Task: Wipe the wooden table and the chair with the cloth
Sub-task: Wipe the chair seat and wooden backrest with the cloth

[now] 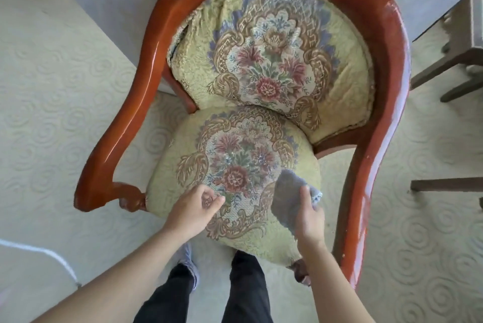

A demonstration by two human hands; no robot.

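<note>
Both forearms reach over the armchair (386, 43) seat cushion (235, 166) — the right hand (309, 220) pinches the grey cloth (288, 199) against its front right, apparently to wipe it. Its fingers loosely curled, the left hand (194, 209) holds nothing, hovering ready.

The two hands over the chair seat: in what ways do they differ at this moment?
The right hand grips the grey cloth over the seat's right side; the left hand holds nothing. The left hand's fingers are loosely curled, thumb near forefinger; the right hand's thumb lies on the cloth. The left hand is over the chair seat's floral pattern, the right nearer its plain edge. Both are bare and above the seat.
</note>
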